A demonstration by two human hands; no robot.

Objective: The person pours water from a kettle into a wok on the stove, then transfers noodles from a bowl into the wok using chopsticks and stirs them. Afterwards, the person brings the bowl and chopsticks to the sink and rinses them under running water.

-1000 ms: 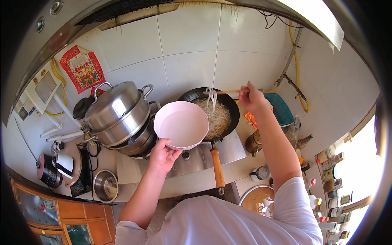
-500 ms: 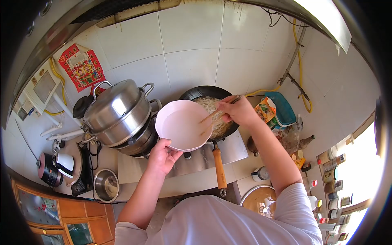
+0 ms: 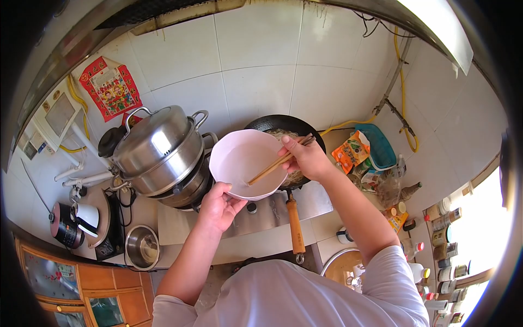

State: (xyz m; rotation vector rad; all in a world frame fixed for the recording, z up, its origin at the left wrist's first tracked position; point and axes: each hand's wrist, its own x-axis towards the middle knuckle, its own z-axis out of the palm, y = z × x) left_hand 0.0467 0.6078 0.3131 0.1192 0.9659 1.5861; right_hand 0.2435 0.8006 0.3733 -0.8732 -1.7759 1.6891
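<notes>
- Left hand (image 3: 219, 208) grips the bowl (image 3: 234, 158) at its near rim; right hand (image 3: 306, 158) is closed around chopsticks (image 3: 271, 170).
- Pale pink, many-sided and smooth inside, the bowl sits between both hands, partly covering the wok (image 3: 277, 121) from my viewpoint.
- Brown chopsticks slant into it; I can't tell whether their tips touch.
- Pale noodles (image 3: 283, 132) lie in the wok, partly hidden.
</notes>
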